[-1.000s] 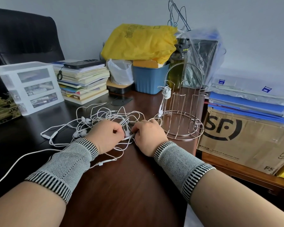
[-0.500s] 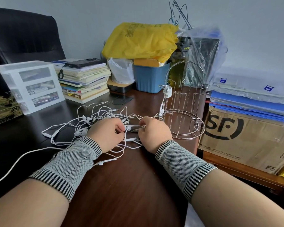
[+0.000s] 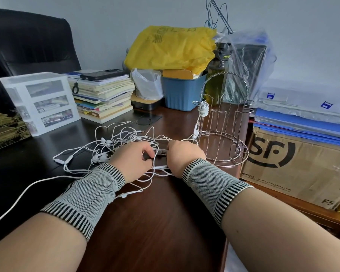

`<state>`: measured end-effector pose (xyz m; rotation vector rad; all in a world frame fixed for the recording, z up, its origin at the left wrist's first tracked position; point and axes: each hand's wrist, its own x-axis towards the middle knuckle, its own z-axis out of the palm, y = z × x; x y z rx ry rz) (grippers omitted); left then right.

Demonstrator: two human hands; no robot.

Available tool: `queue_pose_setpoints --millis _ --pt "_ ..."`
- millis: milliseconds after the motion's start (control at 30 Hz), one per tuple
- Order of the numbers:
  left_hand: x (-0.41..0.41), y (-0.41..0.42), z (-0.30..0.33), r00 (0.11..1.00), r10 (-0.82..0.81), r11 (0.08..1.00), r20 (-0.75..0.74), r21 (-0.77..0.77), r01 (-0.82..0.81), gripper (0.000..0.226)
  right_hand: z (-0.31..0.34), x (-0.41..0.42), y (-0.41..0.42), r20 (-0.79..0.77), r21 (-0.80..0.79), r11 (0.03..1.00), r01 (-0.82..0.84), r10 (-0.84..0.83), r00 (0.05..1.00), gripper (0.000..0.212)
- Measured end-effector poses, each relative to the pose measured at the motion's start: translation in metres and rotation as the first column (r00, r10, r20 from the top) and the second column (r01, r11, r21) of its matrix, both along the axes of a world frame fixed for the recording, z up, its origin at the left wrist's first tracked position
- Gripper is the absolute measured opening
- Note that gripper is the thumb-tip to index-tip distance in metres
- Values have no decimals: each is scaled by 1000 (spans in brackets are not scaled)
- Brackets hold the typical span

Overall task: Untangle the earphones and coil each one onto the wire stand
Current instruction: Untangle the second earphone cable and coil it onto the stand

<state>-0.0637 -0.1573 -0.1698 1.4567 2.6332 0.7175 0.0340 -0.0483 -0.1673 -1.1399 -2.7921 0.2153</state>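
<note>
Tangled white wired earphones (image 3: pixel 114 146) sprawl across the dark wooden desk (image 3: pixel 155 222), spreading roughly 9-to-3 o'clock. Left hand (image 3: pixel 133 161) and right hand (image 3: pixel 182 156) both pinch cords mid-tangle. Round chrome wire stand (image 3: pixel 222 130) sits upright at 2 o'clock, one coiled earphone (image 3: pixel 202 110) hanging on it, grey wall behind.

— What sits on the desk (image 3: pixel 155 222)?

— Dark wood, glossy. Near its middle lies a tangle of white earphones (image 3: pixel 114 146); just beside it, toward the right edge, stands the wire stand (image 3: pixel 222 130) (one earphone already coiled on a prong).

— And along the far edge?

— A stack of books (image 3: pixel 104 99), a blue bin (image 3: pixel 182 93), a white plastic bag (image 3: pixel 145 83) between them. A clear drawer unit (image 3: pixel 41 101) sits toward the left edge.
</note>
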Motion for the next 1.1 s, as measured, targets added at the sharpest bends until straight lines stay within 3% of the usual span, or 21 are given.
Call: queue_pose_setpoints --millis 100,200,333,467,600,833,967,1100 --pt "-1 0 -1 1000 13 1000 -12 18 -13 14 -4 4 -3 -74 5 1000 6 -5 997 27" --pt "-5 1 -1 998 47 998 -35 33 -46 11 -8 11 -2 -271 -26 1000 -16 8 963 17" --pt "-8 3 -3 994 96 995 -49 41 -94 14 -8 22 3 -523 -200 977 -70 -46 851 4" --pt "-9 2 -5 985 135 991 -103 22 -134 15 -12 27 6 -651 -349 929 -125 -144 745 14" --pt "-10 2 -4 973 171 985 -158 21 -170 15 -11 33 6 -795 -457 856 -239 -273 542 20" --pt "-11 -1 -4 971 172 985 -168 23 -170 14 -4 54 7 -817 -561 759 -330 -442 371 20" --pt "-6 -4 3 960 181 983 -212 14 -182 18 14 75 14 -775 -631 665 -399 -513 370 17" --pt "9 -8 32 889 292 955 -353 57 -291 21 26 85 18 -759 -651 611 -450 -541 363 21"
